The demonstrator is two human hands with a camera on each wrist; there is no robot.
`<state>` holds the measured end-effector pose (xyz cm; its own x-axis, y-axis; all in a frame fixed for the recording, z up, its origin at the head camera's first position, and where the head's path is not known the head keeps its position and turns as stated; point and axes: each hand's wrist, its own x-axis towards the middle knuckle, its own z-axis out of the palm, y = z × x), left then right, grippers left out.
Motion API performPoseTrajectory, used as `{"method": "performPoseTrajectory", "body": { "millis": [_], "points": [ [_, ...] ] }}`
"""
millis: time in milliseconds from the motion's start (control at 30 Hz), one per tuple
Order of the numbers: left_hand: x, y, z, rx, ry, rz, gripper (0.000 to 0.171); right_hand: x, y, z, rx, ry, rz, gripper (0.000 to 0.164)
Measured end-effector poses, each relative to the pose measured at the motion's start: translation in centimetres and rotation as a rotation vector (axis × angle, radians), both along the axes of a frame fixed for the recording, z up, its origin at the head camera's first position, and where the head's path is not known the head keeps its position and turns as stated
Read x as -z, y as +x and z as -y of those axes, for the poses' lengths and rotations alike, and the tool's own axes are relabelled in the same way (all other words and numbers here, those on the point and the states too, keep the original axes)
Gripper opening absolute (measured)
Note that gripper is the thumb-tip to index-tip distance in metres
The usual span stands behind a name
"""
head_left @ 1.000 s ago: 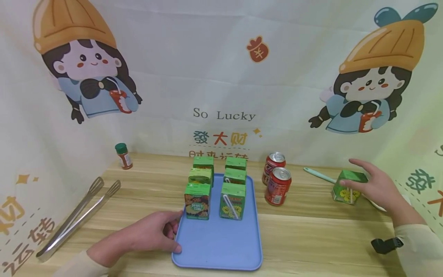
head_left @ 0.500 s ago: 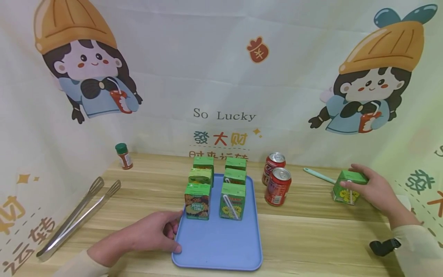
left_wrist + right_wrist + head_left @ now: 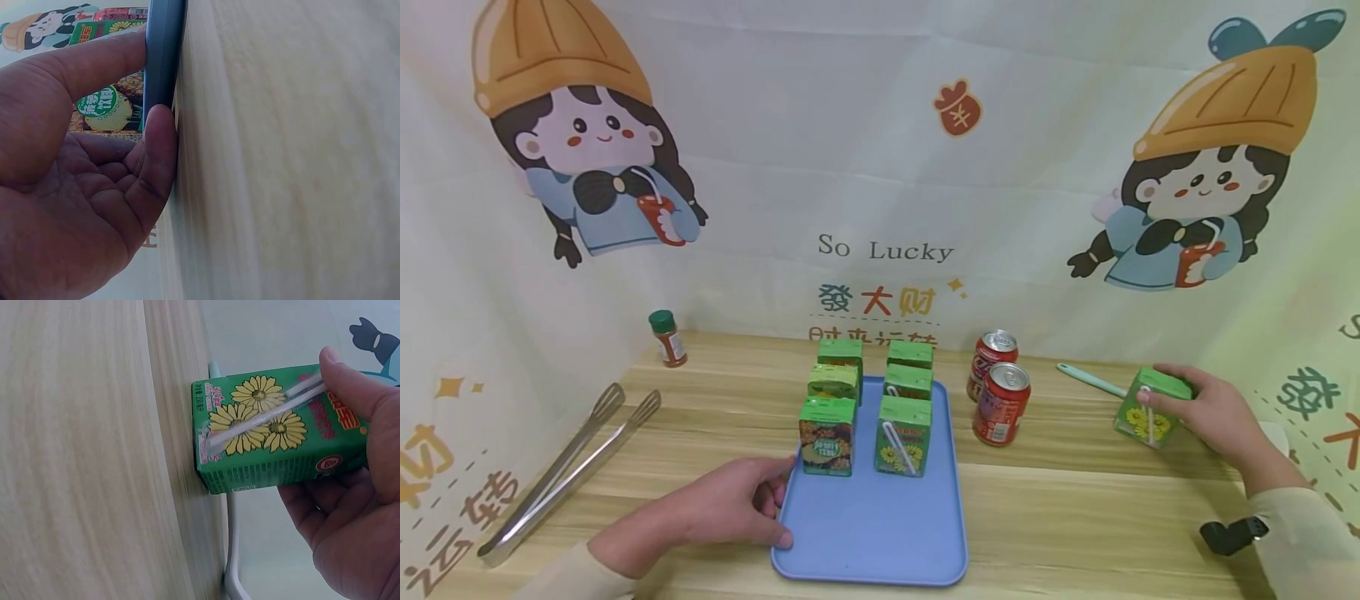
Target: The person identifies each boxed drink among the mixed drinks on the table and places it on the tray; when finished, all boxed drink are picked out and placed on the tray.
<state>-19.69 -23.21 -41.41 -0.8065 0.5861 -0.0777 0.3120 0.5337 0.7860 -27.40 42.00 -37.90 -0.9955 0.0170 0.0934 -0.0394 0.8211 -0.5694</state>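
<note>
My left hand [image 3: 730, 504] grips the left edge of a blue tray [image 3: 871, 533], thumb at the rim; the left wrist view shows the tray's edge [image 3: 164, 56] between thumb and fingers. Two rows of green drink cartons [image 3: 904, 437] stand upright on its far half. At the far right, my right hand [image 3: 1225, 421] holds another green drink carton [image 3: 1150, 408], thumb on the near face and fingers behind. Yellow flowers and a wrapped straw mark this carton [image 3: 269, 428] in the right wrist view. It tilts slightly; whether its base touches the table cannot be told.
Two red cans [image 3: 1002, 404] stand right of the tray. A mint-green handle [image 3: 1090, 379] lies behind the held carton. Metal tongs [image 3: 572, 475] and a green-capped spice jar [image 3: 668, 340] are on the left. A printed cloth [image 3: 880, 167] hangs behind the table.
My right hand has closed around the carton at the far right, its raised fingers coming down behind it. The carton has tilted and shifted slightly left. My left hand has stayed at the tray.
</note>
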Motion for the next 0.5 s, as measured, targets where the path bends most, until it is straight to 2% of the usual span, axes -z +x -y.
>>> {"method": "performPoseTrajectory", "body": {
  "millis": [267,500],
  "points": [
    [0.09,-0.05,0.00,0.003,0.007,-0.002,0.100,0.18,0.03,-0.30,-0.009,-0.072,0.044,0.090],
    [-0.09,0.01,-0.06,0.003,-0.004,-0.008,0.103,0.66,-0.16,-0.53,-0.033,-0.145,0.047,0.083]
  ]
}}
